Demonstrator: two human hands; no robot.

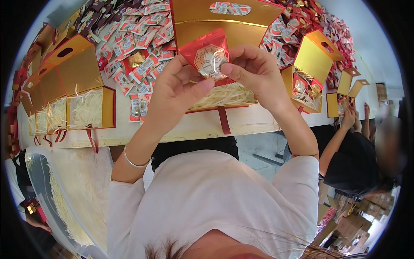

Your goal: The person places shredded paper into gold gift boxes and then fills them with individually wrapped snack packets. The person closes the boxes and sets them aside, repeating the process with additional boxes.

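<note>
Between my two hands, above a gift box, is a red plastic packet [212, 58] with a clear window that shows something silvery inside. My left hand [181, 87] holds its left side, and my right hand [254, 73] pinches its right side and lower corner. Behind and below them stands the red and gold gift box [223, 30] with its lid raised. Pale shredded paper [226, 96] lies in it, partly hidden by my hands. A dark red ribbon [224, 120] hangs from its front over the table edge.
Small white and red sachets [142, 34] are heaped behind the box, with dark packets [100, 14] and red packets [304, 16] beyond. Open boxes with shredded paper [85, 108] stand left; a filled box [307, 89] stands right. A bin of shreds [81, 194] is below left. A co-worker [352, 155] is at right.
</note>
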